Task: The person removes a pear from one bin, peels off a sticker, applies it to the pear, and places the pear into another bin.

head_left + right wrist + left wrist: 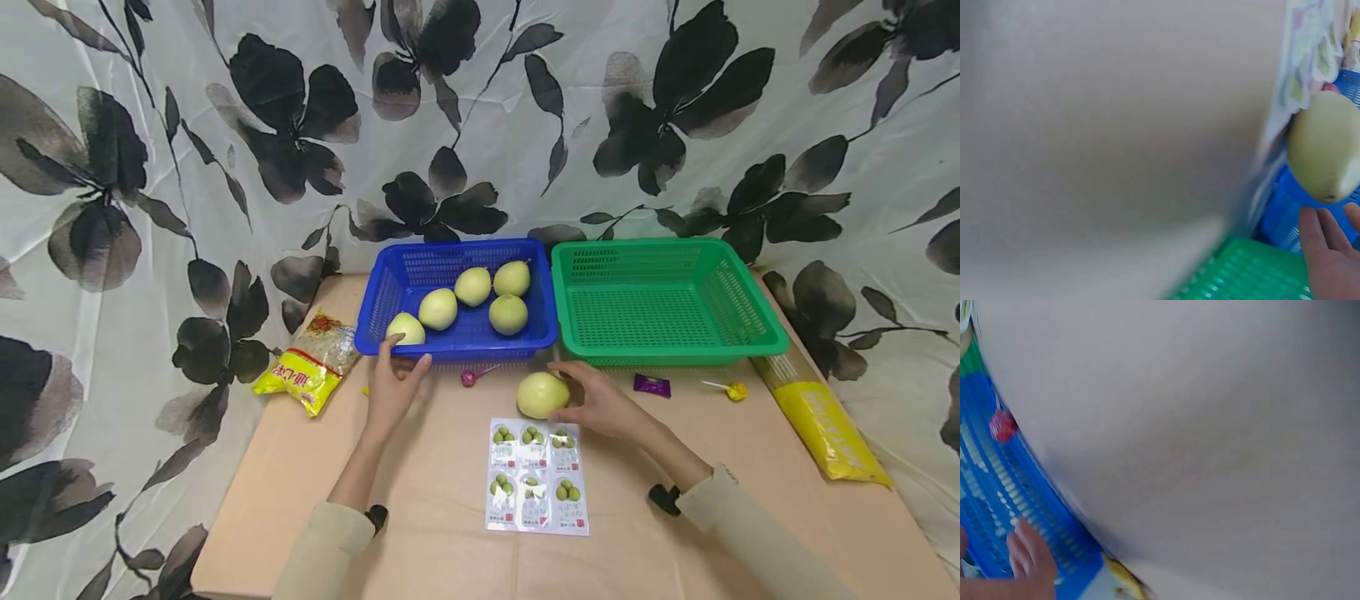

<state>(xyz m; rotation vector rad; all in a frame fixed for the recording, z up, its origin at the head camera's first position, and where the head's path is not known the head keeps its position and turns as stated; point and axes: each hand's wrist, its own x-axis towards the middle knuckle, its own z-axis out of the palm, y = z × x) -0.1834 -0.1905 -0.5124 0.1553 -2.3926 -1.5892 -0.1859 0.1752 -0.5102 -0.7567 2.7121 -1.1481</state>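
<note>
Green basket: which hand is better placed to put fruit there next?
Probably the right hand: it is beside the loose fruit and nearer the green basket; the left hand is at the blue basket.

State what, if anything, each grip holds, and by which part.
Right grip: at the right side of the pale green, round fruit; hold cannot be told. Left grip: nothing visibly held.
</note>
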